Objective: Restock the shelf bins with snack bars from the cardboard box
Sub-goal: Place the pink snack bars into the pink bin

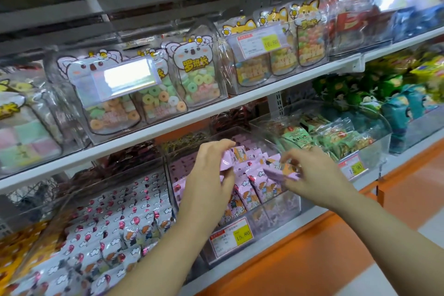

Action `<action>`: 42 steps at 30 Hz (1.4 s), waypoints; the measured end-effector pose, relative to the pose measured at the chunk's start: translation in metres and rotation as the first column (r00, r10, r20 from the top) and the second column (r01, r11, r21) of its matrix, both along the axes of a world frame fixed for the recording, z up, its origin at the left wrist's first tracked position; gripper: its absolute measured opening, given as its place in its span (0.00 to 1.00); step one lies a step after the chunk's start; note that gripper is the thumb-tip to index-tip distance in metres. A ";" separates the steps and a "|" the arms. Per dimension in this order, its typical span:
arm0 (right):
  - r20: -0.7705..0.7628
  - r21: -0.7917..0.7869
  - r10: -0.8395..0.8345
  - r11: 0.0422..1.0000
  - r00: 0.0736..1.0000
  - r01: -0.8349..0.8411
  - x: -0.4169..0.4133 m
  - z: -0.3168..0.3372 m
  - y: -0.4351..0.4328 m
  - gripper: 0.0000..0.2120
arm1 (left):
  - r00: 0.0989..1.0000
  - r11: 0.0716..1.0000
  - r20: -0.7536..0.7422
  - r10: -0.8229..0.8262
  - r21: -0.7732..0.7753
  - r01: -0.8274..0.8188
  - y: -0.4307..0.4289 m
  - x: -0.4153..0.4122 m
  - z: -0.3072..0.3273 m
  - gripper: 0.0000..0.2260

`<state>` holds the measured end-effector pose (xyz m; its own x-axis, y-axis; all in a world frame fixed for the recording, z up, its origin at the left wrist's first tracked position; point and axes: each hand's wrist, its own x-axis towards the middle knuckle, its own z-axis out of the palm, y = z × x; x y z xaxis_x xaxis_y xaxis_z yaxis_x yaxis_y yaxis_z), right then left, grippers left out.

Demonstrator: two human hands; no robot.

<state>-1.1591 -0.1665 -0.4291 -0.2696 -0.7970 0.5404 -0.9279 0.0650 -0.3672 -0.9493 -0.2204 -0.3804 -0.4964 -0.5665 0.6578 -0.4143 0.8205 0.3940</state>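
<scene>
The lilac snack packets [249, 187] stood in upright rows in the clear middle bin [276, 214] on the lower shelf, about half filling it. Two more were on their way in. The left hand [209, 175] had its fingers curled over one packet [227, 161] by its top edge, above the rows. The right hand [312, 175] pinched a second packet [283, 172] at its end, just over the bin's right side.

They looked light, with soft, glossy film wrappers that would slide against each other. I'd judge the crimped end seals the safest place to grip, since squeezing the middle could crush the bar inside.

The price tag [231, 235] hung on the bin's front. White balloon-print packets [120, 223] filled the bin to the left and green packets [336, 137] the one to the right. Bags of ring candy [197, 79] sat on the shelf above. I could see no cardboard box from there.
</scene>
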 end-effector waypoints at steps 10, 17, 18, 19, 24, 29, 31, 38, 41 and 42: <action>0.088 0.091 -0.038 0.995 0.995 0.030 0.010 0.008 -0.010 0.19 | 0.988 0.958 -0.151 -0.038 0.277 0.079 -0.008 -0.011 0.000 0.06; 0.273 -0.038 -0.127 0.989 0.954 0.142 -0.001 0.019 -0.003 0.17 | 0.974 0.963 -0.214 -0.079 0.237 0.131 0.000 -0.030 0.015 0.05; 0.335 -0.042 -0.125 0.988 0.934 0.147 -0.005 0.020 -0.002 0.16 | 0.968 0.954 -0.240 -0.073 0.265 0.137 0.000 -0.034 0.016 0.05; 0.386 -0.039 -0.115 0.989 0.915 0.140 -0.007 0.020 0.000 0.17 | 0.960 0.941 -0.270 -0.072 0.300 0.155 0.002 -0.039 0.016 0.05; 0.518 -0.097 0.040 0.995 0.855 0.012 -0.003 0.026 -0.002 0.19 | 0.970 0.909 -0.215 -0.112 0.373 0.187 0.007 -0.064 0.009 0.08; 0.384 -0.140 0.020 0.989 0.923 0.037 -0.002 0.035 -0.004 0.14 | 0.991 0.945 0.091 -0.097 0.320 0.063 0.000 -0.080 0.005 0.37; 0.374 -0.090 -0.016 0.994 0.927 0.054 -0.004 0.031 -0.003 0.16 | 0.986 0.964 0.151 -0.072 0.264 0.030 -0.004 -0.084 0.003 0.44; 0.382 0.066 -0.018 0.998 0.924 -0.008 -0.010 0.015 -0.005 0.28 | 0.934 0.989 0.357 -0.008 0.142 -0.046 -0.014 -0.083 -0.008 0.38; 0.334 -0.010 0.071 0.997 0.940 -0.072 -0.009 0.014 -0.008 0.37 | 0.918 0.995 0.391 0.072 0.037 -0.094 -0.016 -0.080 -0.009 0.31; 0.297 -0.022 0.106 0.994 0.949 -0.104 -0.008 0.013 -0.009 0.38 | 0.911 0.994 0.400 0.101 0.000 -0.110 -0.017 -0.079 -0.009 0.30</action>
